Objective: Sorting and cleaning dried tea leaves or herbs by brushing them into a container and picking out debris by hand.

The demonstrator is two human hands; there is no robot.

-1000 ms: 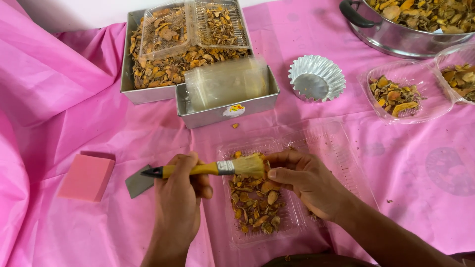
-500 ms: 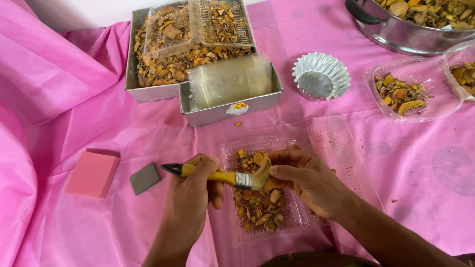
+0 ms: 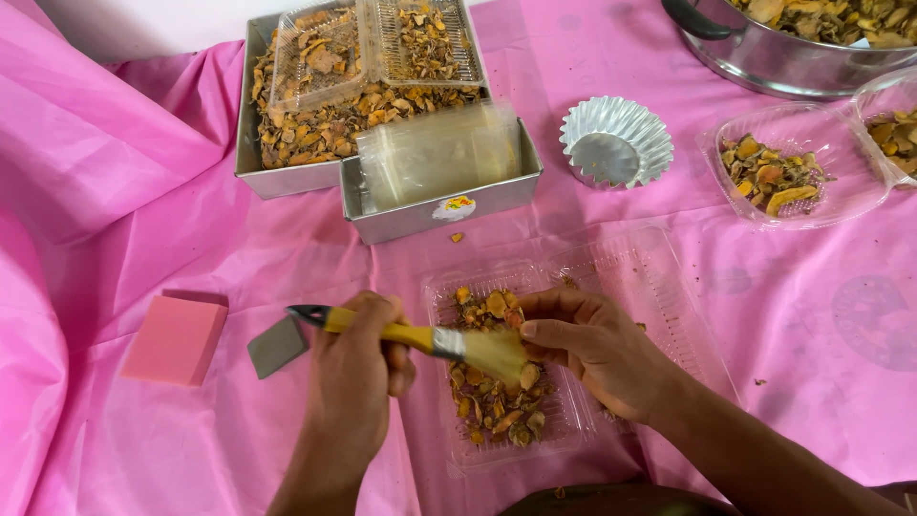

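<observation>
From my remote seat, the biggest thing I see is the table (image 3: 783,315), draped in a glossy pink cloth. At the top right sits a large steel pot (image 3: 764,57) filled with dried orange-brown pieces. At the top centre stands a metal tray (image 3: 250,153) heaped with the same pieces, with two clear ribbed boxes lying on the heap. Against its front edge is a smaller metal tin (image 3: 435,212) holding a stack of clear plastic sheets.

Near the bottom centre lies an open clear plastic clamshell box (image 3: 630,272). Its left half holds a layer of the dried orange, yellow and brown chips; its right half, the ribbed lid, lies flat beside it. My right hand (image 3: 597,349) rests on that box, fingers curled over the edge between the two halves, gripping it. My left hand (image 3: 358,368) has its fingers clenched around a yellow-handled brush (image 3: 420,337), whose pale bristles lie over the chips in the box, just beside the right thumb.

To the right, a clear bowl (image 3: 798,172) holds more pieces. A pink block (image 3: 174,339) lies at the left, a fluted foil cup (image 3: 616,143) above the box, and a small grey square (image 3: 277,346) just beside the brush's dark handle tip.
</observation>
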